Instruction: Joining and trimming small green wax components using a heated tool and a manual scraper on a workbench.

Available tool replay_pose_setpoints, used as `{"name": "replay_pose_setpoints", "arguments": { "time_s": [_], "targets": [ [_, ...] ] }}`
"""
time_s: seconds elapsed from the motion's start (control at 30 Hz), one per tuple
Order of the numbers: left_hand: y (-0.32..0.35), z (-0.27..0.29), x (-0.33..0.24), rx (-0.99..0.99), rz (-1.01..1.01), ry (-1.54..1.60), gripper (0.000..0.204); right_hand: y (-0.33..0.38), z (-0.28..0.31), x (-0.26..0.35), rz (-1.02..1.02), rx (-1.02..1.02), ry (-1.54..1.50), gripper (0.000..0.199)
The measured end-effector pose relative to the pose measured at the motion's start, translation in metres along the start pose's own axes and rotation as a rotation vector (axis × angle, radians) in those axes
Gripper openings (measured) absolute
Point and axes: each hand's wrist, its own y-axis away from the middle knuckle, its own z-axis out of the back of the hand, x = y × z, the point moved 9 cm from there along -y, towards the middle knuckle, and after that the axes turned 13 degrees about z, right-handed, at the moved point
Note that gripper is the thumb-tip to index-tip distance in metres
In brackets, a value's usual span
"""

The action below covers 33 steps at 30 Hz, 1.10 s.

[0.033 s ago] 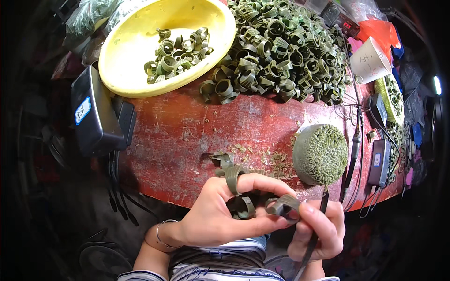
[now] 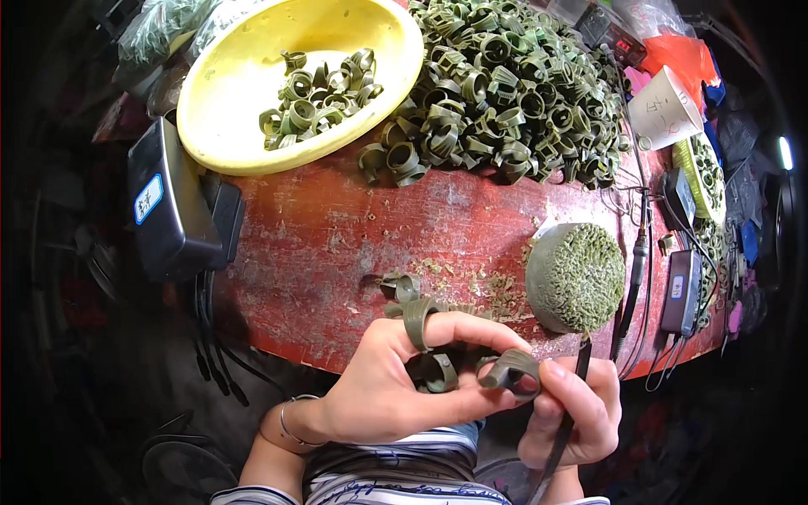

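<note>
My left hand is closed, pinching a dark green ring between thumb and index finger. A second ring sits around the base of that index finger, and another ring is tucked inside the palm. My right hand grips a thin dark pen-like tool, its tip pointing up and away from me. The right thumb and fingertip meet the right side of the pinched ring. Just beyond the tool tip stands a round green block with a rough, crumbly face.
Loose rings lie beyond my left hand, beside crumbs on the red table. Farther back are a yellow basin with rings and a large ring pile. Metal box at left; paper cup, cables and small box at right.
The pinched ring has turned slightly and shifted a little to the right. My right fingers have moved slightly with it, and the tool stays in my right hand.
</note>
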Motion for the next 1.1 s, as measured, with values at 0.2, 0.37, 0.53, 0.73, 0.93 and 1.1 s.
{"name": "replay_pose_setpoints", "arguments": {
  "time_s": [0.2, 0.37, 0.53, 0.73, 0.93, 1.1],
  "targets": [
    [-0.002, 0.007, 0.005, 0.044, -0.071, -0.020, 0.024, 0.002, -0.008, -0.016, -0.159, 0.004, -0.109, 0.023],
    [-0.002, -0.001, 0.002, 0.146, -0.135, 0.128, 0.016, -0.002, -0.010, -0.018, -0.102, 0.061, -0.196, 0.023],
    [-0.003, -0.002, 0.000, 0.138, -0.116, 0.161, 0.015, 0.008, -0.008, -0.025, -0.177, 0.000, -0.257, 0.019],
    [-0.001, 0.002, -0.005, 0.000, -0.207, -0.044, 0.013, 0.014, 0.000, -0.027, -0.168, -0.163, -0.273, 0.035],
    [0.007, 0.007, -0.011, -0.152, -0.348, -0.198, 0.015, 0.015, 0.000, -0.024, -0.216, -0.190, -0.283, 0.038],
    [0.010, 0.004, -0.015, -0.157, -0.368, -0.253, 0.015, 0.012, -0.005, -0.021, -0.213, -0.214, -0.357, 0.038]
  ]
}}
